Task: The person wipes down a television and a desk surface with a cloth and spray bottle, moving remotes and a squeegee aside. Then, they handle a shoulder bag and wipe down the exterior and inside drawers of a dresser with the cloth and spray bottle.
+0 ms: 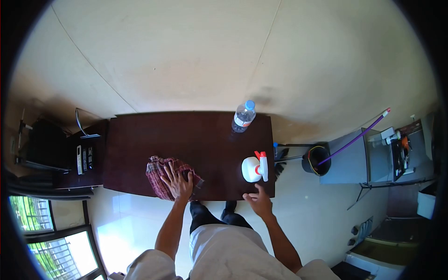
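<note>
A crumpled red plaid cloth (158, 179) lies on the dark brown table (186, 135), near its front edge. My left hand (178, 183) is spread flat on top of the cloth, fingers apart. Off the table's front edge on the right hovers my right hand (259, 201), holding nothing, with its index finger stretched out and the thumb apart. Just beyond that hand stands a white spray bottle (250, 169) with a red and white trigger head; a small gap separates them. Farther back is an upright clear plastic bottle (242, 120) with a blue cap.
On the left, a desk phone (85, 159) sits on a lower dark surface beside a black chair (44, 142). To the right are a black bucket (316, 161), a purple-handled stick (354, 140) and a grey cabinet (345, 161). A wall (186, 60) runs behind the table.
</note>
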A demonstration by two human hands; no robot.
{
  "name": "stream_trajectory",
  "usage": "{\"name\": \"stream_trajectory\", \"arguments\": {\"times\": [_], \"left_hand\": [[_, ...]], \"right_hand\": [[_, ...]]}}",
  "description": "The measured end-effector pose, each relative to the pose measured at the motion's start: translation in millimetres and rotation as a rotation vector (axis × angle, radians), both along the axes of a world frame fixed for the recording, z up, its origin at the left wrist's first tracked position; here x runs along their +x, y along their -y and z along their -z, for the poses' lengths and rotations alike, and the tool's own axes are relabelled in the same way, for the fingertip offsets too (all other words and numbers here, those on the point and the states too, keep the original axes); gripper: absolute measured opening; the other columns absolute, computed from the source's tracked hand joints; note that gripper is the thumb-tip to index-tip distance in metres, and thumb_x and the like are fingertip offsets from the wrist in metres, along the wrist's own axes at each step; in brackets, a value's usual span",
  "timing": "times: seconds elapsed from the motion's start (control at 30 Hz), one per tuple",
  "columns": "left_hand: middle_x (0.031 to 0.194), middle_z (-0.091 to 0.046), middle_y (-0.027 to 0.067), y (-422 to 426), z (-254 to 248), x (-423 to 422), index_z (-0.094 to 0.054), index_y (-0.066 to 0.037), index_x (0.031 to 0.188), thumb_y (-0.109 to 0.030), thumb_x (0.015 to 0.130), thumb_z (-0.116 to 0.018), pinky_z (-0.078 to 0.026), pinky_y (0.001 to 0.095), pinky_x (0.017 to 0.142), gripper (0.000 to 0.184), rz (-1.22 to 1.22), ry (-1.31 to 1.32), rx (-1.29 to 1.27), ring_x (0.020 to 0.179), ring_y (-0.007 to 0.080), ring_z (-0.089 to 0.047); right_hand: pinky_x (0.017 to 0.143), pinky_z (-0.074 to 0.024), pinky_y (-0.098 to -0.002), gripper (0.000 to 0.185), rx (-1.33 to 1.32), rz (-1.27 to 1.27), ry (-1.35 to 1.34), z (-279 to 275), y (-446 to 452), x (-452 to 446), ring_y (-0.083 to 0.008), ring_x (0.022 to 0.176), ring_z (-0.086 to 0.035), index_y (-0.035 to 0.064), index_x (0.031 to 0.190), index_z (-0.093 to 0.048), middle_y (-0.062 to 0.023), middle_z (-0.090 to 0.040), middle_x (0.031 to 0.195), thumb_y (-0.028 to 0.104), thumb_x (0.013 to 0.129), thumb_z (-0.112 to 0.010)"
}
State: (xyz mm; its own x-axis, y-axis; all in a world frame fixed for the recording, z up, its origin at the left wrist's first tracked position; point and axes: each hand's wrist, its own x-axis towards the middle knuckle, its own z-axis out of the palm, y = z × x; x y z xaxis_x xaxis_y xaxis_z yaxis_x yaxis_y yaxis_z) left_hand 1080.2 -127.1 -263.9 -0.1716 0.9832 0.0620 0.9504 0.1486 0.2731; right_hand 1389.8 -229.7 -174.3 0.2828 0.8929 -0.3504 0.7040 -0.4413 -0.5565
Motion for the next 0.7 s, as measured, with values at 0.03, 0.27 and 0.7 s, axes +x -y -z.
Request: {"name": "stream_trajectory", "arguments": {"times": [0.03, 0.27, 0.7], "left_hand": [[0.163, -0.019, 0.0172, 0, -2, -2, -0.067, 0.007, 0.118, -0.052, 0.095, -0.047, -0.002, 0.0667, 0.116, 0.066, -0.003, 0.017, -0.012, 0.152, 0.0384, -0.008], [0.164, -0.017, 0.0176, -1, -2, 0, -0.067, 0.008, 0.116, -0.051, 0.095, -0.048, -0.003, 0.0654, 0.117, 0.065, -0.005, -0.022, -0.018, 0.152, 0.0373, -0.007], [0.163, -0.02, 0.0187, -3, 2, -1, -0.066, 0.008, 0.118, -0.047, 0.093, -0.053, -0.003, 0.0648, 0.117, 0.062, -0.004, -0.053, -0.011, 0.151, 0.0389, -0.009]], "right_hand": [[0.077, -0.0541, -0.0424, 0.084, 0.037, 0.052, -0.07, -12, -9, 4, -0.0353, 0.082, -0.07, 0.0063, 0.139, -0.043, -0.0154, -0.072, 0.086, 0.055, 0.079, -0.075], [0.089, -0.051, -0.0415, 0.098, 0.47, 0.069, -0.022, -15, -49, 9, -0.0283, 0.108, -0.061, 0.0024, 0.142, -0.039, -0.0163, -0.053, 0.132, 0.049, 0.07, -0.086], [0.092, -0.0534, -0.0415, 0.07, 0.419, 0.269, -0.105, 29, -57, -14, -0.0312, 0.105, -0.066, 0.0064, 0.132, -0.055, -0.015, -0.066, 0.118, 0.021, 0.072, -0.087]]}}
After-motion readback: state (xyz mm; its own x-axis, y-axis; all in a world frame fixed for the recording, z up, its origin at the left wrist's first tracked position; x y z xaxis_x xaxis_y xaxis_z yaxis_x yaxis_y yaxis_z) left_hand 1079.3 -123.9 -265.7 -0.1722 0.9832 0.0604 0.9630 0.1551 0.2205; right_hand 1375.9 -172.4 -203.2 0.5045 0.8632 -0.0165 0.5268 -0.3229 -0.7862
